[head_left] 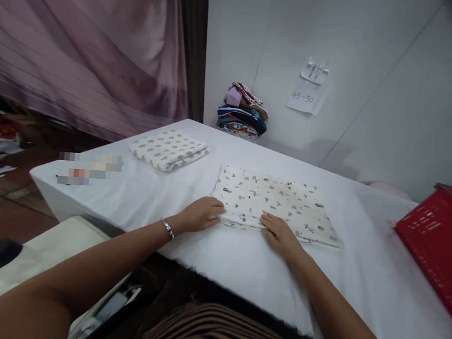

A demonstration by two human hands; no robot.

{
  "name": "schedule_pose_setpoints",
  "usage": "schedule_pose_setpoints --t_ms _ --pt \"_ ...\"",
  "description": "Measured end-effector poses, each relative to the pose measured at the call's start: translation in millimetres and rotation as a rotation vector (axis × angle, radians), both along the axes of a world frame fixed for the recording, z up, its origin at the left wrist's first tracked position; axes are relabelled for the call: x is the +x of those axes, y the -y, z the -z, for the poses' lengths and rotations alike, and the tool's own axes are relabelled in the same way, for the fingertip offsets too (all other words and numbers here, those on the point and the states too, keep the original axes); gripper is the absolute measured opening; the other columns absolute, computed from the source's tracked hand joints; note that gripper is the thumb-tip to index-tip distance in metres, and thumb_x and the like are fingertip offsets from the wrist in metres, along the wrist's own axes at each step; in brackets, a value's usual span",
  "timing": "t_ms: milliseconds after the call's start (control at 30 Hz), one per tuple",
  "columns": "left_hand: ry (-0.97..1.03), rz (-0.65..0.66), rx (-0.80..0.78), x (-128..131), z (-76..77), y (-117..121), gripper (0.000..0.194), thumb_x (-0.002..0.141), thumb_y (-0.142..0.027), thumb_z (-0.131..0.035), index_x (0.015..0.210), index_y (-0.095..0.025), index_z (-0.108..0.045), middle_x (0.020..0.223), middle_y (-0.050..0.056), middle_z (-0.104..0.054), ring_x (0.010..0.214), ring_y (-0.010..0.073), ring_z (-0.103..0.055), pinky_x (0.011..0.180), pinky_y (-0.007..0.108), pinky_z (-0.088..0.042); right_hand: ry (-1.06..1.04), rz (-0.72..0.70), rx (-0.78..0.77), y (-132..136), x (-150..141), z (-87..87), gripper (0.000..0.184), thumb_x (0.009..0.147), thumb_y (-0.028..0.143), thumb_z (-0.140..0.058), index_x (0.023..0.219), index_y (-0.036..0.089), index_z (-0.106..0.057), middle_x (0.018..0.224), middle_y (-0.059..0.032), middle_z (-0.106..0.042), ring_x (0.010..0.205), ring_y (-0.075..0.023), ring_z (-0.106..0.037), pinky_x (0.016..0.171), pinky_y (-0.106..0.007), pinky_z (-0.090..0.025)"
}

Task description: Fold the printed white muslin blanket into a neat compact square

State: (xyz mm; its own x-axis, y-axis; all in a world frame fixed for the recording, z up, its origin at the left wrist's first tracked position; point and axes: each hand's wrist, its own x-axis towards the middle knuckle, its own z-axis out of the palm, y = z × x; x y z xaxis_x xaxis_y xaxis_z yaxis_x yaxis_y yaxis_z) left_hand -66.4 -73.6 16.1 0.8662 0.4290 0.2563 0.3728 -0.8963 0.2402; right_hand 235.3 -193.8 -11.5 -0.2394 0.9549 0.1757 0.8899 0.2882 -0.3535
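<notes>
A thin white cloth [274, 193] with small scattered prints lies folded into a rectangle on the white-covered table [142, 200]. My left hand [201, 214] grips its near left corner, fingers on top and thumb low by the edge. Farther right along the same near edge, my right hand [281, 235] has its fingertips on the top layer and its thumb at the fold, closed on the cloth. Behind and left of it sits a thicker folded white cloth [169, 149] with grey prints, touched by neither hand.
At the right end of the table stands a red plastic basket [433, 246]. A pile of folded fabrics [243, 114] is beyond the far edge by the wall. A blurred-out item [88, 170] lies at the left. Paper notes [304, 95] hang on the wall; a pink curtain [103, 42] hangs behind.
</notes>
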Motion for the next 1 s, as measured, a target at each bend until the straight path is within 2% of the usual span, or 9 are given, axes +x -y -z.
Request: schedule_pose_setpoints --t_ms 100,267,433,533,633,733,867,1000 --pt "-0.033 0.012 0.036 -2.5 2.8 1.1 0.034 0.086 -0.023 -0.042 0.117 -0.021 -0.056 0.118 0.006 -0.06 0.11 0.0185 -0.052 0.098 0.036 -0.039 -0.001 0.031 0.006 -0.7 -3.0 3.7 0.042 0.093 0.037 -0.035 0.129 0.023 -0.052 0.137 -0.0055 -0.048 0.13 -0.0226 -0.037 0.108 -0.047 -0.026" --pt "-0.074 -0.069 0.1 -2.1 3.8 -2.4 0.041 0.087 -0.014 -0.034 0.122 -0.02 -0.054 0.123 0.007 -0.059 0.115 0.0196 -0.052 0.1 0.039 -0.039 -0.008 0.06 0.005 3.1 -6.5 5.6 0.043 0.094 0.035 -0.032 0.13 0.022 -0.051 0.137 -0.0052 -0.047 0.131 -0.0202 -0.036 0.11 -0.044 -0.024" --pt "-0.056 -0.069 0.176 -5.3 24.6 -6.4 0.045 0.086 -0.005 -0.031 0.122 -0.02 -0.054 0.132 0.006 -0.053 0.128 0.0186 -0.04 0.107 0.041 -0.034 0.03 0.076 0.027 5.7 -9.9 9.2 0.043 0.093 0.033 -0.035 0.131 0.02 -0.049 0.139 -0.0048 -0.044 0.133 -0.0194 -0.034 0.11 -0.043 -0.023" --pt "-0.055 -0.053 0.204 -10.6 38.0 -6.2 0.048 0.083 -0.002 -0.032 0.123 -0.018 -0.053 0.131 0.007 -0.053 0.128 0.0185 -0.041 0.106 0.042 -0.035 0.051 0.07 0.028 6.4 -11.7 8.2 0.042 0.093 0.031 -0.036 0.132 0.02 -0.048 0.141 -0.0047 -0.042 0.133 -0.0197 -0.033 0.11 -0.044 -0.023" --pt "-0.046 -0.052 0.231 -15.7 41.1 -2.6 0.05 0.082 -0.002 -0.032 0.124 -0.017 -0.053 0.13 0.006 -0.055 0.126 0.0184 -0.043 0.106 0.043 -0.034 0.051 0.08 0.024 7.9 -14.3 3.8 0.041 0.093 0.029 -0.036 0.132 0.022 -0.048 0.141 -0.0041 -0.043 0.133 -0.0196 -0.033 0.11 -0.044 -0.023" --pt "-0.061 -0.072 0.248 -13.9 34.8 2.7 0.049 0.08 -0.007 -0.035 0.124 -0.018 -0.053 0.128 0.005 -0.056 0.125 0.0199 -0.044 0.107 0.044 -0.032 0.053 0.084 0.021 8.9 -17.2 -0.8 0.041 0.093 0.03 -0.036 0.132 0.024 -0.048 0.141 -0.0027 -0.042 0.133 -0.0189 -0.032 0.11 -0.043 -0.022" --pt "-0.026 -0.094 0.349 4.8 27.5 6.1 0.047 0.083 -0.031 -0.043 0.128 -0.017 -0.05 0.135 0.009 -0.049 0.127 0.0265 -0.041 0.106 0.049 -0.029 0.075 0.086 0.026 5.5 -19.0 -3.3 0.041 0.093 0.03 -0.037 0.133 0.026 -0.046 0.142 -0.0017 -0.041 0.134 -0.0169 -0.03 0.109 -0.039 -0.021" --pt "-0.025 -0.027 0.394 25.8 34.7 -0.6 0.053 0.086 -0.046 -0.039 0.131 -0.018 -0.047 0.138 0.009 -0.044 0.127 0.0291 -0.041 0.104 0.051 -0.03 0.087 0.075 0.057 4.2 -16.4 -3.3 0.042 0.094 0.03 -0.037 0.135 0.025 -0.043 0.141 -0.0016 -0.042 0.134 -0.0153 -0.029 0.109 -0.037 -0.019"
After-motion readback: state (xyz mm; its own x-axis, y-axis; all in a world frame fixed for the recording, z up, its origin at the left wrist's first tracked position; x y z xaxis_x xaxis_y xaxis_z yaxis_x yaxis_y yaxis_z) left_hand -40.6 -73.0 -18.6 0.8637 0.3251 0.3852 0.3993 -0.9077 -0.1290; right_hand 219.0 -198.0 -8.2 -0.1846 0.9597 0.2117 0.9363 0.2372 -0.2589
